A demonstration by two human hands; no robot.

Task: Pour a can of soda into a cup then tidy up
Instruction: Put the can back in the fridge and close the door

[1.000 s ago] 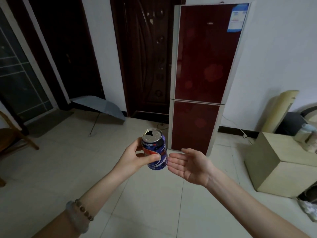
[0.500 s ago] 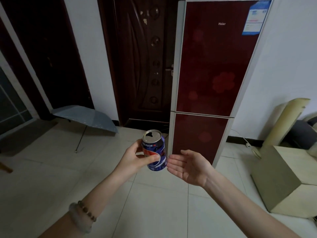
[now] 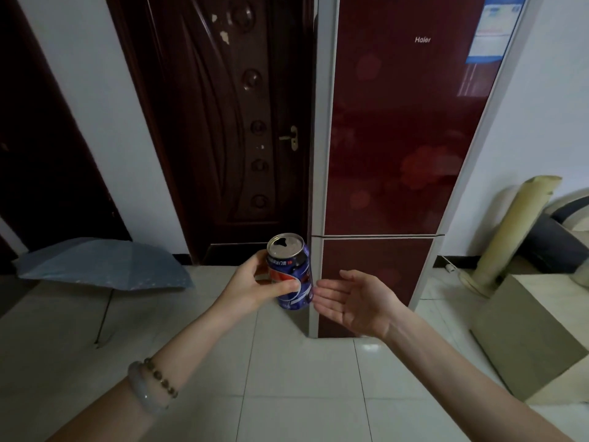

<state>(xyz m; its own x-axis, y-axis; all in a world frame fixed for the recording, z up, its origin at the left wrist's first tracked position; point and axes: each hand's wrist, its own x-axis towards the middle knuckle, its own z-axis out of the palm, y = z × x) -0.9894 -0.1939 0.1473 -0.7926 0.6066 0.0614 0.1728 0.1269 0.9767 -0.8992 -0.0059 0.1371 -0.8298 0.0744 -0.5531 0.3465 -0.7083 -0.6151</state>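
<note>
An opened blue soda can point(image 3: 294, 275) is held upright, slightly tilted, in mid-air in front of me. My left hand point(image 3: 251, 287) grips it from the left, thumb across its front. Just right of the can is my right hand point(image 3: 357, 303), palm up with fingers straight, its fingertips close to the can's lower side. No cup is in view.
A tall dark red fridge point(image 3: 395, 138) stands directly ahead, close to my hands. A dark wooden door point(image 3: 229, 122) is left of it. An open grey umbrella point(image 3: 102, 264) lies on the tiled floor at left. A beige box point(image 3: 541, 330) sits at right.
I have walked closer to the fridge, which now fills more of the view. Both hands and the can keep the same pose relative to each other.
</note>
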